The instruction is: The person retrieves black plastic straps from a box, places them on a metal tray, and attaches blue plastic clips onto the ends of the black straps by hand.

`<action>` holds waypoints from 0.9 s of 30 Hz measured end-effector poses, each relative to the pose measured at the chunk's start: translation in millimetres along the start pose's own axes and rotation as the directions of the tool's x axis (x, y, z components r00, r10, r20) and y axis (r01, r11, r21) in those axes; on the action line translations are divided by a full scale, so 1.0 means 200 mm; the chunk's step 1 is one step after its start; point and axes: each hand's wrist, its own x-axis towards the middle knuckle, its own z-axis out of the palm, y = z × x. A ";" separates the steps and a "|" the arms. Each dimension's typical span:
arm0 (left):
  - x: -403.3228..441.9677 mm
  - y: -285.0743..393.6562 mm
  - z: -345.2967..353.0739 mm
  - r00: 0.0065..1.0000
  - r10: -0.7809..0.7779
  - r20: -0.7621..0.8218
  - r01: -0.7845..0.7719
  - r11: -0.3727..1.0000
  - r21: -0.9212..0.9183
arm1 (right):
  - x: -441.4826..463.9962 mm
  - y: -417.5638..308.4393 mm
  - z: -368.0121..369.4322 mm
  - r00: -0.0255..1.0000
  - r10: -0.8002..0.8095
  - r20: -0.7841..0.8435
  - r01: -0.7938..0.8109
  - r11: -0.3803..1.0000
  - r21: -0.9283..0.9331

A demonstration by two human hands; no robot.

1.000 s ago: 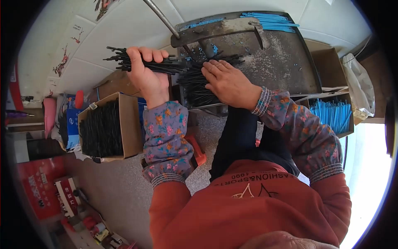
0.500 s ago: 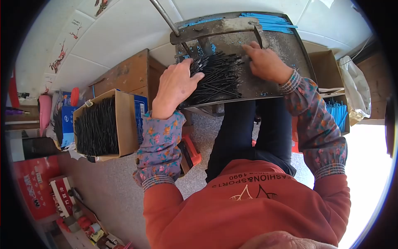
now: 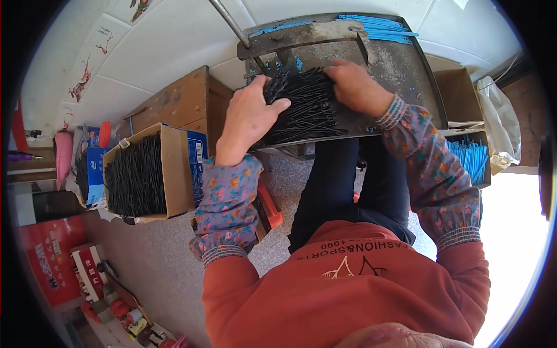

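Note:
A pile of thin black sticks (image 3: 304, 107) lies on the left part of a worn metal tray (image 3: 400, 87). My left hand (image 3: 249, 119) rests at the pile's left edge, thumb and fingers apart. At the pile's upper right edge is my right hand (image 3: 357, 87), its fingers curled against the ends of the sticks; whether it grips any is hidden. Above the pile runs a dark metal bar (image 3: 307, 36) with a bent end. Flat blue strips (image 3: 380, 29) lie at the tray's far right corner.
A cardboard box (image 3: 177, 171) full of black sticks stands at the left, before a brown wooden cabinet (image 3: 180, 104). Blue sticks (image 3: 467, 156) fill a box at the right, under an open carton (image 3: 455, 95). A metal rod (image 3: 227, 22) slants down to the bar.
My left hand has put its bundle of black sticks down onto the pile and opened. My right hand moved right off the pile, then back left to its edge.

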 end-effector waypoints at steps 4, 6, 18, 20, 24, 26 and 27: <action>-0.08 0.06 -0.08 0.986 -0.002 0.169 -0.006 0.999 0.052 | 0.03 -0.13 0.00 0.986 -0.152 -0.065 0.161 0.972 0.171; -0.10 0.08 -0.10 0.977 -0.024 0.210 0.000 0.994 0.114 | 0.01 -0.01 -0.02 0.970 -0.174 -0.168 0.203 0.964 0.175; -0.12 -0.05 -0.13 0.970 -0.036 0.241 -0.027 0.966 0.256 | -0.19 -0.24 -0.10 0.995 -0.089 0.055 0.055 0.890 0.453; -0.13 -0.05 -0.14 0.979 -0.026 0.201 -0.023 0.972 0.234 | -0.20 -0.24 -0.09 0.996 -0.089 0.010 0.072 0.859 0.507; -0.13 0.00 -0.13 0.948 -0.060 0.312 0.007 0.986 0.169 | -0.24 -0.12 -0.13 0.984 -0.065 0.164 -0.007 0.915 0.404; -0.14 0.00 -0.11 0.958 -0.038 0.286 -0.013 0.985 0.174 | -0.22 -0.15 -0.08 0.993 -0.105 0.055 0.072 0.901 0.427; -0.15 -0.01 -0.09 0.965 -0.021 0.262 -0.029 0.982 0.185 | -0.20 -0.19 -0.03 0.988 -0.144 -0.055 0.153 0.882 0.445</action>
